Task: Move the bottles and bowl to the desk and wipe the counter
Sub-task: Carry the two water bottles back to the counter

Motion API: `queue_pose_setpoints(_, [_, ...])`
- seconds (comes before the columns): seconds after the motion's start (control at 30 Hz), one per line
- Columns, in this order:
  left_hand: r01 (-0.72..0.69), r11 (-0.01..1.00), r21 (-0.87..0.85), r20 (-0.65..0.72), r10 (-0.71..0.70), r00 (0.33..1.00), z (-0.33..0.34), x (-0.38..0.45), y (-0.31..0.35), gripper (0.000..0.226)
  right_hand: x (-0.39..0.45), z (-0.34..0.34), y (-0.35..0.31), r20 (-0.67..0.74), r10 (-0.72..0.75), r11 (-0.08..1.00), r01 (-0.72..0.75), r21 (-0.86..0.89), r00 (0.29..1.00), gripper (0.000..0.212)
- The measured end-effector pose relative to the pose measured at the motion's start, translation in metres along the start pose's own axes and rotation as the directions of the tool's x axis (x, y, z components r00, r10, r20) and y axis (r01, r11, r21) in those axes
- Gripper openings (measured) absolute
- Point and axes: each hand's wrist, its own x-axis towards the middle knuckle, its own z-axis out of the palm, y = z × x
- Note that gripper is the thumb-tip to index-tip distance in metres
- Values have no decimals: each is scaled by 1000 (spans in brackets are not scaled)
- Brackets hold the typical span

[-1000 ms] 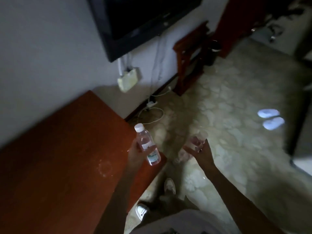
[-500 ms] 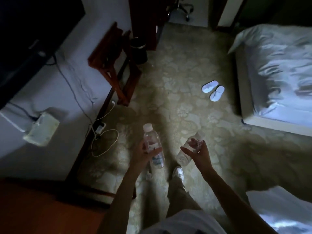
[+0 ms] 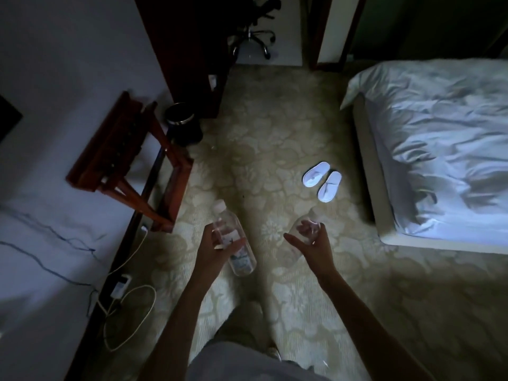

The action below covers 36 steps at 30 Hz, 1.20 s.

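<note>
By the wall on my left stands a wooden rack point(image 3: 129, 160) with a dark bin point(image 3: 183, 122) beside it. My left hand point(image 3: 217, 248) holds a clear bottle with a white cap point(image 3: 233, 243) — my fingers curl round its middle, and it tilts over the carpet point(image 3: 264, 149). My right hand point(image 3: 313, 243) grips a second clear bottle point(image 3: 308, 229) — white slippers point(image 3: 323, 181) and the bed point(image 3: 439, 149) lie further right.
</note>
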Motion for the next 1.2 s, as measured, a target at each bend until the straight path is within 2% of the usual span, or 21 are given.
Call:
queue_pose_setpoints(0.17, [22,998,66,36,-24,999,38,128,24,62,115,10,-12,-11,50,998,-50,-35,999,70])
queue_pose_setpoints(0.23, [10,998,55,81,-14,997,56,188,46,59,168,8,-26,-41,51,998,-53,-41,998,70])
queue_pose_setpoints(0.37, [-6,999,32,140,1,990,84,304,111,52,277,-9,-80,-135,47,997,-56,-58,990,72])
queue_pose_setpoints(0.47, [3,1000,25,192,-8,981,99,385,152,62,351,-20,-119,-157,19,998,-27,-51,987,71])
queue_pose_setpoints(0.53, [-11,999,50,211,0,978,112,435,176,66,395,-22,-133,-202,38,997,-49,-51,979,77])
queue_pose_setpoints(0.67, [-41,996,79,241,20,970,151,533,202,57,486,-14,-141,-246,120,992,-122,6,962,90])
queue_pose_setpoints(0.73, [-31,994,106,243,4,970,170,583,207,56,541,-5,-145,-223,134,990,-139,-4,966,69])
queue_pose_setpoints(0.8, [-14,993,116,230,-13,973,187,638,218,56,608,1,-152,-208,118,992,-124,-13,971,58])
queue_pose_setpoints(0.9, [9,993,119,150,-27,988,207,716,252,52,715,2,-181,-106,130,991,-134,-31,986,66])
queue_pose_setpoints(1.03, [-22,995,98,55,17,998,221,822,319,51,855,6,-253,-31,35,998,-37,-59,999,77])
queue_pose_setpoints(1.2, [-49,996,73,-86,55,995,233,945,368,49,1001,32,-311,72,-36,995,42,-90,997,71])
